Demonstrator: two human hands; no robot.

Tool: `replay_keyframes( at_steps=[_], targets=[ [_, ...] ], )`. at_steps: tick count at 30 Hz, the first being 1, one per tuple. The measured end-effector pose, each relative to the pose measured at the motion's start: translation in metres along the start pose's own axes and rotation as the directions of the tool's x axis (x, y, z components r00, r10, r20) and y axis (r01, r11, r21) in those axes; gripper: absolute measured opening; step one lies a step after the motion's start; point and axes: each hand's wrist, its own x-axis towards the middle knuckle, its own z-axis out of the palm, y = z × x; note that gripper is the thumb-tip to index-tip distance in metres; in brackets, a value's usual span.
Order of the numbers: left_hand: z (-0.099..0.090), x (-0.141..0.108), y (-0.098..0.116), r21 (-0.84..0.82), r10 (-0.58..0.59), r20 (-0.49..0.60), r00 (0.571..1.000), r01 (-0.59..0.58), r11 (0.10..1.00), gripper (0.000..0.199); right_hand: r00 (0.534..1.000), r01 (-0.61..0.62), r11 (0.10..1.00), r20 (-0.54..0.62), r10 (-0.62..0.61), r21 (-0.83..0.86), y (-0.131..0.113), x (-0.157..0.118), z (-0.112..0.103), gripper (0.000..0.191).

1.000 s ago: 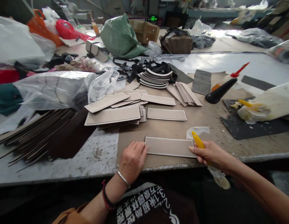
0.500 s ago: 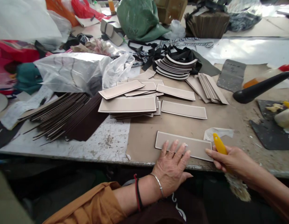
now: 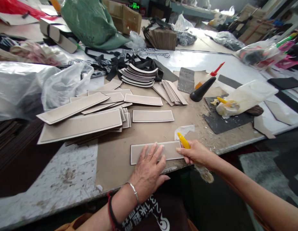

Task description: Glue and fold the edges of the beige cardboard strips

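A beige rectangular panel with a pale border and dark edge lies at the table's front edge. My left hand rests on its left half, fingers spread and stretched out. At the panel's right end is my right hand, closed around a brush with a yellow handle. The brush's pale bristles hang below that hand, past the table edge. My right thumb touches the panel's corner. Just behind this end lies a white scrap. Another matching panel lies farther back.
Overlapping panels pile up at the left, with curved panels stacked behind. To the right stand a black cone-shaped tool and a glue-smeared white container on a dark mat. A green bag sits at the back.
The view has swung to the right, bringing the white container and more of the right side into sight. Both hands keep their places on the panel, and the brush stays in my right hand.
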Motion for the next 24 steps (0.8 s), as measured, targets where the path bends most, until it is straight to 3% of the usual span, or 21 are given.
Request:
replay_keyframes(
  at_steps=[4, 11, 15, 17, 19, 21, 24],
  targets=[
    [0.002, -0.001, -0.002, -0.024, 0.010, 0.075, 0.997, -0.008, 1.000, 0.063, 1.000, -0.019, 1.000, 0.001, 0.019, -0.013, -0.003, 0.001, -0.001, 0.025],
    [0.006, -0.003, 0.001, -0.037, -0.036, 0.091, 0.995, 0.040, 0.999, 0.078, 1.000, -0.028, 0.999, 0.003, 0.028, -0.042, -0.010, -0.002, -0.002, 0.025],
    [0.007, -0.002, 0.001, -0.048, -0.046, 0.095, 0.994, 0.051, 0.998, 0.076, 0.999, -0.047, 0.978, -0.019, 0.044, -0.204, -0.013, -0.002, -0.006, 0.030],
    [0.006, -0.002, 0.001, -0.068, -0.060, 0.099, 0.993, 0.067, 0.995, 0.075, 0.995, -0.037, 0.928, -0.098, 0.000, -0.371, -0.011, -0.004, -0.009, 0.033],
    [0.005, -0.002, 0.001, -0.086, -0.072, 0.100, 0.992, 0.081, 0.993, 0.073, 0.957, -0.014, 0.825, -0.248, -0.154, -0.565, -0.008, -0.007, -0.009, 0.030],
    [0.005, -0.002, 0.002, -0.101, -0.076, 0.094, 0.993, 0.085, 0.991, 0.072, 0.866, 0.001, 0.688, -0.343, -0.363, -0.725, -0.005, -0.010, -0.005, 0.026],
    [0.005, -0.003, 0.003, -0.117, -0.077, 0.077, 0.994, 0.085, 0.989, 0.074, 0.758, 0.065, 0.524, -0.300, -0.580, -0.849, -0.002, -0.008, 0.010, 0.020]
  ],
)
